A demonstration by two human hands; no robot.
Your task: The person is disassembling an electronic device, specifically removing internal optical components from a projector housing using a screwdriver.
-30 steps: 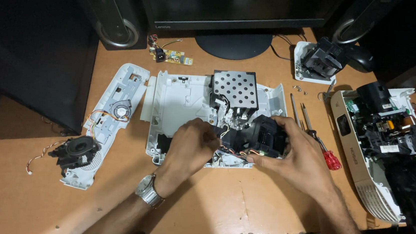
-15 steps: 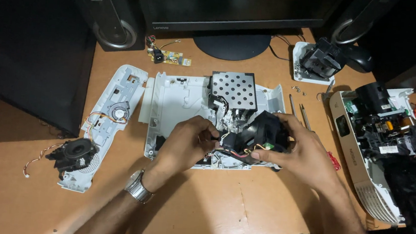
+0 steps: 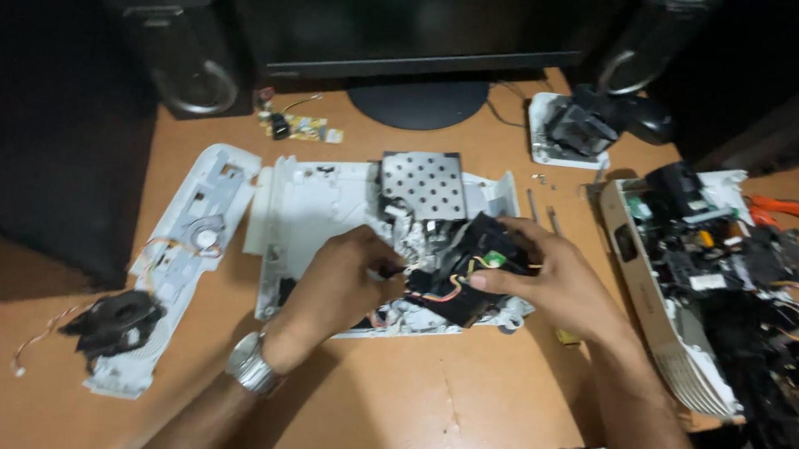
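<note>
Your right hand (image 3: 549, 281) is wrapped around a black plastic part (image 3: 461, 270), fingers curled over its top and thumb pressed along its near side, so it is clamped firmly on it. A small green piece and some orange and yellow wires (image 3: 442, 291) show on the part, just under your thumb. Your left hand (image 3: 341, 282) sits just beside it, fingers bunched together and pinching at something small where the wires meet the part — what exactly they hold is hidden by the fingers. A metal watch (image 3: 250, 367) is on that wrist.

Both hands work over the white shell (image 3: 318, 217) lying open in the middle of the table (image 3: 421, 414). The black part is tilted up above the shell's right half, touching it near the front edge. Behind the hands, a perforated metal plate (image 3: 425, 183) sits in the shell's back part.

Toward the left edge of the table lies a long white cover (image 3: 191, 235), with a black fan (image 3: 116, 320) resting on its near end and thin wires trailing off it. At the back edge stands a monitor on its round foot (image 3: 420, 101), with a small green circuit board (image 3: 297, 129) just to the left of the foot and a dark speaker (image 3: 183, 56) in the back left corner. Along the right edge sits a second opened device (image 3: 703, 280) — its black insides and wires are exposed — and orange-handled pliers (image 3: 786, 207) lie behind it.
</note>
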